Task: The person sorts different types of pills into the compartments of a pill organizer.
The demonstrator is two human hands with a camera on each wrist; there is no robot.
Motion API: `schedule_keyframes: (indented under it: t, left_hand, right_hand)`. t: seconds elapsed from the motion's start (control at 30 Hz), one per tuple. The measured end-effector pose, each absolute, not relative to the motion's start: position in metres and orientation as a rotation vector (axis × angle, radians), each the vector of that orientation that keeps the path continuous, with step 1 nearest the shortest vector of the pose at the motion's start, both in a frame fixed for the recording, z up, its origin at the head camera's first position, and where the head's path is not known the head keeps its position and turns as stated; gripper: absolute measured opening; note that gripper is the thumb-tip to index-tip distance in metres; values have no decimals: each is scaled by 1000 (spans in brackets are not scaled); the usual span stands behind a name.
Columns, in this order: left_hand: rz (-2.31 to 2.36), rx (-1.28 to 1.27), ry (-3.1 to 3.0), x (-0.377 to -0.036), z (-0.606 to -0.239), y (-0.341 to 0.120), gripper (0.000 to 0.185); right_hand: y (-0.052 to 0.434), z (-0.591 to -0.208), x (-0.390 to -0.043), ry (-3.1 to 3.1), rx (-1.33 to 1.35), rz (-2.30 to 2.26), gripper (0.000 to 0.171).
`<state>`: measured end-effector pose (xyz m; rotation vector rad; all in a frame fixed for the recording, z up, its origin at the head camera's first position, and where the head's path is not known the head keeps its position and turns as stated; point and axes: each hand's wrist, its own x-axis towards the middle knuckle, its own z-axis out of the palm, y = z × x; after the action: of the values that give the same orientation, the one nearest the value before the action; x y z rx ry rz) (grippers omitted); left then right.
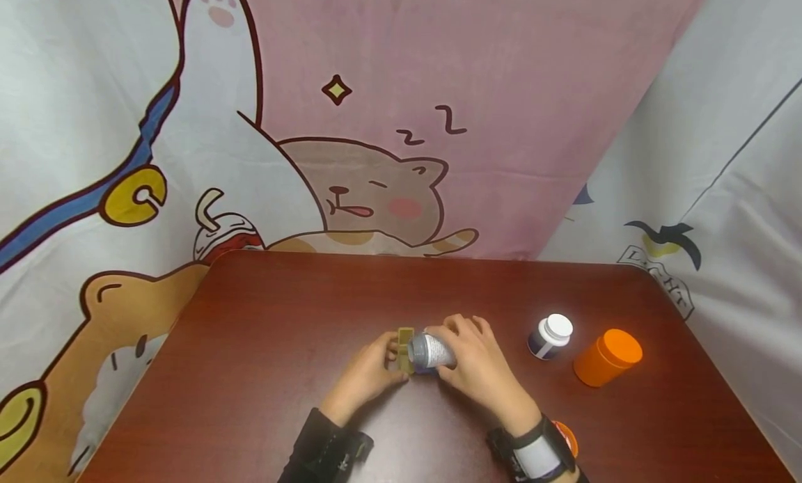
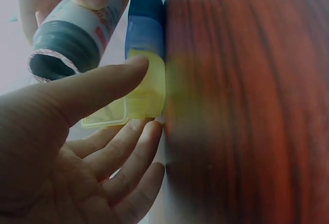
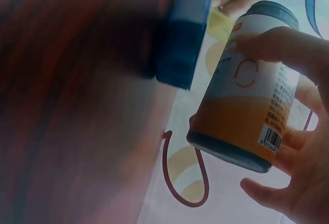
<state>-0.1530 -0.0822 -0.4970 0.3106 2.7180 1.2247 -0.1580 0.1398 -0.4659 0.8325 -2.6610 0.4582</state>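
Observation:
A small pill organizer [image 1: 405,338] sits on the table, with yellow, blue and dark teal sections in a row. Its yellow section [image 2: 146,82] has the lid flipped up. My left hand [image 1: 368,373] holds that yellow end between thumb and fingers. Above the organizer, my right hand [image 1: 481,370] grips a pill bottle [image 1: 434,351] with a grey neck and a white and orange label [image 3: 241,80]. The bottle is tilted, its uncapped mouth [image 2: 51,66] pointing left toward the yellow section. No pills can be made out; the inside of the bottle is dark.
To the right stand a white-capped bottle [image 1: 550,337] with a dark label and an orange bottle [image 1: 606,359]. An orange round cap [image 1: 566,438] lies partly hidden behind my right wrist. A printed cloth [image 1: 501,121] hangs behind the brown table [image 1: 263,330].

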Motion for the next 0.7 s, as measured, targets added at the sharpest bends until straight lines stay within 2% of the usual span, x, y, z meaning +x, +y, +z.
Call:
schedule_keyframes:
  t: [0.7]
  left_hand:
    - [1246,306,2701,-153,-497,-84,64]
  right_hand:
    - [131,-476,-155,-2536,881,305,70]
